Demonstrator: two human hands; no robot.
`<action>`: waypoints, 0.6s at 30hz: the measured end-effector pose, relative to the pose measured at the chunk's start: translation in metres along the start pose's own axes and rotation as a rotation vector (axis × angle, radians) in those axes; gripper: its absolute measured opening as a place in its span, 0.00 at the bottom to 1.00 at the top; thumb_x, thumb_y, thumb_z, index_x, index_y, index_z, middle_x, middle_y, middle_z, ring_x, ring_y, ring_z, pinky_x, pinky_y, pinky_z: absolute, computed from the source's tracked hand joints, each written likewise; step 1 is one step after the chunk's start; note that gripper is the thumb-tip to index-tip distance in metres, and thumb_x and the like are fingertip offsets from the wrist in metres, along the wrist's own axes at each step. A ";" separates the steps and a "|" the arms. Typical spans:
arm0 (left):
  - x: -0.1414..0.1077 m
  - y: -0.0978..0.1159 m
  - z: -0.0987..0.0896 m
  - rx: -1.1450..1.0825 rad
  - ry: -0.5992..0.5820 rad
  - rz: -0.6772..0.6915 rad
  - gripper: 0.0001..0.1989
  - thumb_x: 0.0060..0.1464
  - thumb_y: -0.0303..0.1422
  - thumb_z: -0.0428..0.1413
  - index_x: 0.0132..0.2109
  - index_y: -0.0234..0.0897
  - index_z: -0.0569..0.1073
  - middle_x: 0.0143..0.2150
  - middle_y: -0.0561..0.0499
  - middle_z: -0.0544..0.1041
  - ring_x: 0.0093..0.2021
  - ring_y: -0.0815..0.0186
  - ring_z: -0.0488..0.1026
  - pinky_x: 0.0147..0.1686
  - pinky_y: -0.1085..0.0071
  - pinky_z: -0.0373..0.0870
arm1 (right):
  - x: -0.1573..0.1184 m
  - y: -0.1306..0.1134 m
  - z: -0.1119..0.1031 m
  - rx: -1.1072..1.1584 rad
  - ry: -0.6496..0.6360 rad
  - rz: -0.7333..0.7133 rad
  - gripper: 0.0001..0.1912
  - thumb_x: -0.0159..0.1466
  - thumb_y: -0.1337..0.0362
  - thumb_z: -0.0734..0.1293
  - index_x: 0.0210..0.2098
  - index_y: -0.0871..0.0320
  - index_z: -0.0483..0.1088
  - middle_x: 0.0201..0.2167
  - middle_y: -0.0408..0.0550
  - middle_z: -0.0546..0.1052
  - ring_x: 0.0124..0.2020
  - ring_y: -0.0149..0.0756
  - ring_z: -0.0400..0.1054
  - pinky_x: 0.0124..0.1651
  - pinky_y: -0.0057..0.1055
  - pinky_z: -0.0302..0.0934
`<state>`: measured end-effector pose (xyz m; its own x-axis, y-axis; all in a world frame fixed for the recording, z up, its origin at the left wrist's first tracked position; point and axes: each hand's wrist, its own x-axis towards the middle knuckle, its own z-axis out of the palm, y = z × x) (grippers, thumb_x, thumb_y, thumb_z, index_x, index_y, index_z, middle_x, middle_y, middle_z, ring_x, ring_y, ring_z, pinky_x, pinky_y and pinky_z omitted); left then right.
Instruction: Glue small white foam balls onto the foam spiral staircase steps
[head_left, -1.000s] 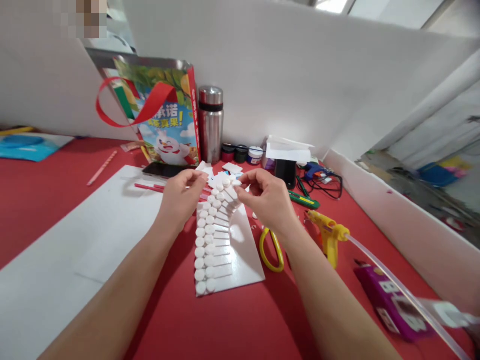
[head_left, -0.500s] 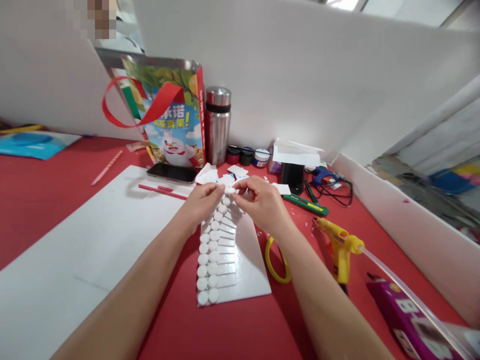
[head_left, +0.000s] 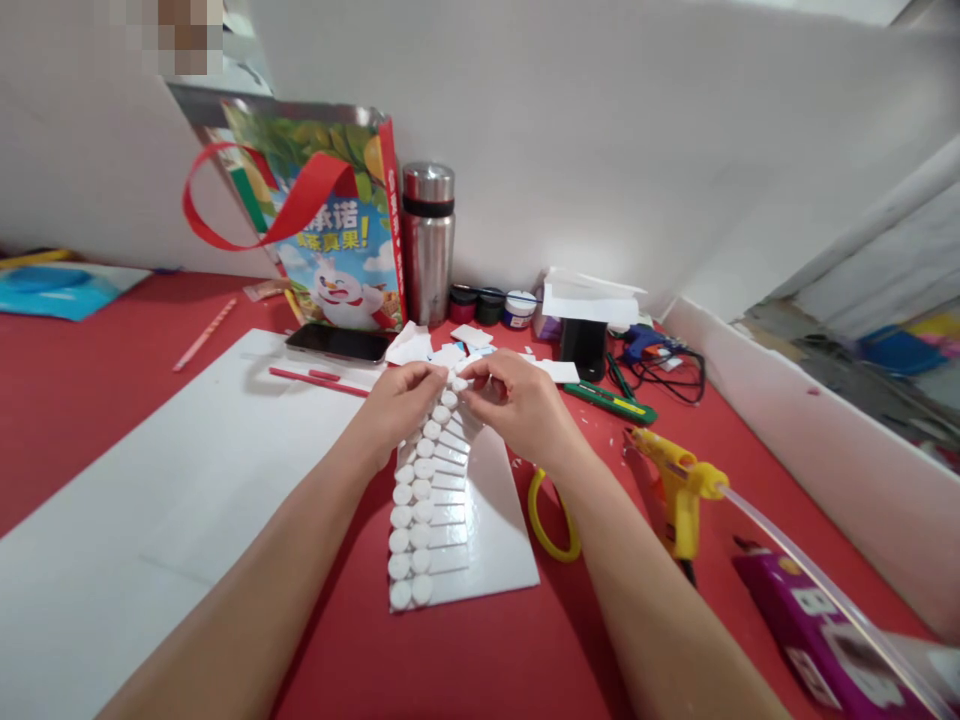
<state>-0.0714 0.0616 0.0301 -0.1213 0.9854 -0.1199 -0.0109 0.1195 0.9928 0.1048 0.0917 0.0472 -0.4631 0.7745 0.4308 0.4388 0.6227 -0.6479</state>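
Note:
A glossy white board (head_left: 499, 540) lies on the red table. Two rows of small white discs (head_left: 423, 536) run along its left side and curve at the far end, with thin dark lines reaching out from them. My left hand (head_left: 405, 400) is at the far left of the rows, thumb and forefinger together; what lies between them is hidden. From the right, my right hand (head_left: 517, 400) pinches at a small white disc (head_left: 459, 383) at the far end of the row. Both hands' fingertips are close together there.
Right of the board are yellow-handled scissors (head_left: 536, 520), a green cutter (head_left: 611, 402) and a yellow glue gun (head_left: 679, 480). White scraps (head_left: 472, 338), a phone (head_left: 337, 343), a steel flask (head_left: 429, 250) and a gift bag (head_left: 330, 230) stand behind. A large white sheet (head_left: 187, 480) lies left.
The view has shifted slightly, so most things sit a little further left. Both hands stay at the far end of the disc rows, with barely any change in their fingers.

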 end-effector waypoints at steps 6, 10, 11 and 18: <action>-0.001 0.001 0.001 -0.009 0.010 -0.016 0.16 0.48 0.45 0.64 0.35 0.34 0.79 0.29 0.53 0.77 0.31 0.67 0.70 0.33 0.72 0.64 | -0.001 0.001 -0.002 0.004 -0.013 0.012 0.07 0.61 0.72 0.73 0.39 0.58 0.77 0.34 0.44 0.76 0.31 0.31 0.66 0.36 0.29 0.58; -0.001 0.000 0.001 -0.025 -0.005 -0.037 0.16 0.49 0.45 0.64 0.37 0.35 0.79 0.28 0.54 0.77 0.30 0.67 0.70 0.32 0.73 0.65 | -0.001 -0.001 -0.005 -0.023 -0.028 0.020 0.09 0.61 0.73 0.73 0.41 0.58 0.77 0.33 0.44 0.77 0.31 0.31 0.65 0.36 0.29 0.58; -0.002 0.000 0.001 -0.029 -0.010 -0.042 0.17 0.49 0.45 0.64 0.37 0.35 0.79 0.29 0.53 0.78 0.30 0.67 0.71 0.31 0.73 0.65 | -0.001 -0.002 -0.007 -0.020 -0.030 0.024 0.09 0.61 0.73 0.73 0.41 0.58 0.77 0.33 0.44 0.77 0.30 0.31 0.65 0.36 0.29 0.59; -0.002 0.002 -0.001 -0.071 -0.050 -0.078 0.17 0.47 0.43 0.66 0.39 0.35 0.80 0.31 0.51 0.80 0.31 0.66 0.74 0.33 0.73 0.67 | -0.001 -0.008 -0.014 -0.022 0.017 0.079 0.06 0.61 0.72 0.72 0.38 0.59 0.76 0.31 0.43 0.77 0.28 0.29 0.65 0.35 0.28 0.59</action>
<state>-0.0725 0.0597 0.0327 -0.0679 0.9784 -0.1951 -0.0892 0.1888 0.9780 0.1121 0.0873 0.0610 -0.4137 0.8228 0.3896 0.4901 0.5619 -0.6663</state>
